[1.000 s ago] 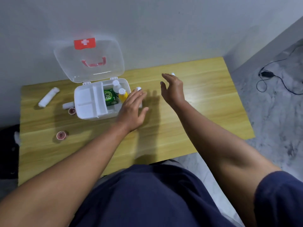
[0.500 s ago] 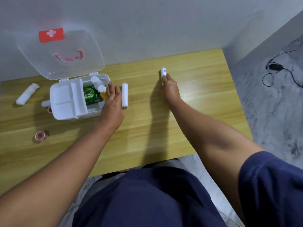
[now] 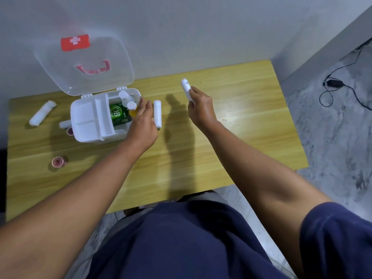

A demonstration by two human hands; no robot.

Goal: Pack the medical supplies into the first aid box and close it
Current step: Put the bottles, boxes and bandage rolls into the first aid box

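Observation:
The white first aid box (image 3: 86, 125) stands open on the table, its clear lid (image 3: 84, 63) tipped back against the wall. Its right compartment holds a green carton (image 3: 117, 115), a white bottle (image 3: 124, 96) and a yellow bottle (image 3: 131, 109). My left hand (image 3: 143, 123) lies flat over the box's right rim, fingers stretched toward the yellow bottle. A white bandage roll (image 3: 157, 113) lies right beside that hand. My right hand (image 3: 201, 109) grips a white pen-shaped device (image 3: 185, 86) just above the table, right of the box.
Left of the box lie another bandage roll (image 3: 42, 113), a small white tube (image 3: 64, 124) and a pink tape roll (image 3: 70, 130). A second tape roll (image 3: 58, 162) sits nearer me. The wooden table (image 3: 251, 137) ends at the right above a floor with a cable (image 3: 334, 83).
My right hand reached the white device, closed on it and now holds it off the table. My left hand moved from above the bandage roll to the box's right rim.

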